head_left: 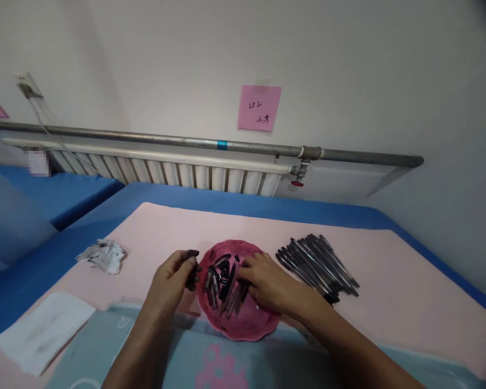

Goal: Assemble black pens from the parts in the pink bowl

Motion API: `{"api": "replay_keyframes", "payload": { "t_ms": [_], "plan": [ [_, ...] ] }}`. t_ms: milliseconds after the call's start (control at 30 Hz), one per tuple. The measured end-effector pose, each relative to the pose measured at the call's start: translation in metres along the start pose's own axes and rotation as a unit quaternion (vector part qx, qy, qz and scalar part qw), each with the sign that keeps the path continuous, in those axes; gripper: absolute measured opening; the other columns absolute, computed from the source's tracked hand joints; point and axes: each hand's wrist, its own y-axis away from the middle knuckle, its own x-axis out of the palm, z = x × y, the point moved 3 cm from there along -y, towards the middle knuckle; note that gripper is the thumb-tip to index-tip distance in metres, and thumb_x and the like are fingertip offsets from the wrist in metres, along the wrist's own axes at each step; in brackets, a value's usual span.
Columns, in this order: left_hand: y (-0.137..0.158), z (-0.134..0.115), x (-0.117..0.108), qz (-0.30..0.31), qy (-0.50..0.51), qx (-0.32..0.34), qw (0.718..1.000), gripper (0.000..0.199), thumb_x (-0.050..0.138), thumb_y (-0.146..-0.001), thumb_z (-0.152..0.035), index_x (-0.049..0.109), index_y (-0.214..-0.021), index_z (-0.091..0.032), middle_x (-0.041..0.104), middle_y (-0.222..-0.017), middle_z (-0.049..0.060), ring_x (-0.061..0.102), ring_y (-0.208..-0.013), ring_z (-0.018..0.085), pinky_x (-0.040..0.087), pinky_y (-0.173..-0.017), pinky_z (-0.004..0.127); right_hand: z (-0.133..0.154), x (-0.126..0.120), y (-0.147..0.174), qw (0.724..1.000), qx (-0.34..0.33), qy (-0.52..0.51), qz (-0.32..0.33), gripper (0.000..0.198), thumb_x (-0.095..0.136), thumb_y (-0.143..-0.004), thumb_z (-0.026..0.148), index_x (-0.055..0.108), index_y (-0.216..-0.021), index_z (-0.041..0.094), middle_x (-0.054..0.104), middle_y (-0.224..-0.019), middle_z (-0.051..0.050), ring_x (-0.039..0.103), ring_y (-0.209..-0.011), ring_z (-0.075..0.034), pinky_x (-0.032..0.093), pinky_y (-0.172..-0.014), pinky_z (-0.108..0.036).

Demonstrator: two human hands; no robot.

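A pink scalloped bowl (263,324) stands in front of me, with loose black and clear pen parts (216,283) inside, short pieces at the left and longer tubes at the middle. My right hand (263,275) reaches over the bowl's right rim, its fingers closed on some of the long pen parts (235,294). Just beside the left rim is my left hand (178,273), thumb and fingers curled together. Its fingertips look dark, and whether something small is between them is hard to make out. Right of the bowl lies a pile of black-and-clear pens (318,265).
A crumpled, stained tissue (103,255) and a smudged white sheet (44,329) lie at the left on the pink mat (162,227). Blue-grey cloth (166,362) covers the near edge. Behind the blue table surface (243,200) are a radiator (186,175) and a pipe (263,148).
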Motion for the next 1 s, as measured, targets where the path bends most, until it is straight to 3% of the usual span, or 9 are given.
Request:
{"api": "replay_keyframes", "payload": {
  "t_ms": [300, 433, 567, 767, 900, 1000],
  "plan": [
    [0.001, -0.002, -0.002, -0.006, -0.001, 0.015, 1.0, 0.033, 0.062, -0.07, -0.039, 0.061, -0.091, -0.014, 0.06, -0.064, 0.0, 0.053, -0.053, 0.012, 0.042, -0.048, 0.024, -0.003, 0.0, -0.004, 0.998, -0.027, 0.02, -0.05, 0.022, 0.046, -0.082, 0.011, 0.066, -0.077, 0.018, 0.064, -0.084, -0.006, 0.053, -0.076, -0.019, 0.037, -0.068, -0.031],
    [0.001, 0.0, -0.002, -0.003, -0.022, 0.017, 1.0, 0.032, 0.06, -0.072, -0.04, 0.061, -0.092, -0.015, 0.059, -0.064, -0.001, 0.052, -0.055, 0.012, 0.042, -0.05, 0.024, -0.005, -0.006, -0.005, 0.997, -0.029, 0.017, -0.067, 0.022, 0.047, -0.083, 0.011, 0.067, -0.084, 0.019, 0.063, -0.082, -0.005, 0.053, -0.075, -0.018, 0.037, -0.066, -0.03],
    [0.005, -0.003, 0.005, 0.037, -0.061, 0.052, 0.996, 0.027, 0.057, -0.076, -0.038, 0.063, -0.092, -0.017, 0.06, -0.068, -0.001, 0.053, -0.061, 0.013, 0.042, -0.057, 0.025, -0.007, -0.013, -0.004, 0.995, -0.018, -0.01, -0.1, 0.02, 0.049, -0.085, 0.014, 0.067, -0.091, 0.019, 0.063, -0.09, -0.007, 0.054, -0.082, -0.018, 0.039, -0.072, -0.03],
    [0.015, -0.006, 0.022, 0.1, -0.143, 0.101, 0.98, 0.018, 0.055, -0.079, -0.032, 0.065, -0.085, -0.019, 0.065, -0.079, 0.001, 0.056, -0.076, 0.016, 0.042, -0.069, 0.025, 0.009, -0.023, 0.002, 0.977, -0.078, -0.042, -0.193, 0.023, 0.048, -0.086, 0.013, 0.066, -0.099, 0.02, 0.063, -0.09, -0.006, 0.054, -0.083, -0.017, 0.041, -0.075, -0.031],
    [0.019, -0.003, 0.029, 0.163, -0.159, 0.098, 0.969, 0.015, 0.059, -0.076, -0.028, 0.068, -0.084, -0.019, 0.067, -0.077, 0.001, 0.057, -0.073, 0.016, 0.042, -0.066, 0.024, 0.023, -0.028, 0.006, 0.962, -0.114, -0.063, -0.239, 0.023, 0.048, -0.085, 0.012, 0.064, -0.101, 0.018, 0.063, -0.09, -0.007, 0.055, -0.087, -0.019, 0.044, -0.079, -0.033],
    [0.018, -0.002, 0.026, 0.158, -0.128, 0.065, 0.977, 0.017, 0.059, -0.076, -0.032, 0.069, -0.081, -0.018, 0.064, -0.069, 0.0, 0.054, -0.064, 0.014, 0.04, -0.058, 0.022, 0.02, -0.036, 0.008, 0.946, -0.085, -0.112, -0.291, 0.032, 0.047, -0.083, 0.009, 0.057, -0.112, 0.017, 0.061, -0.105, -0.009, 0.055, -0.1, -0.019, 0.044, -0.087, -0.034]
  ]
}}
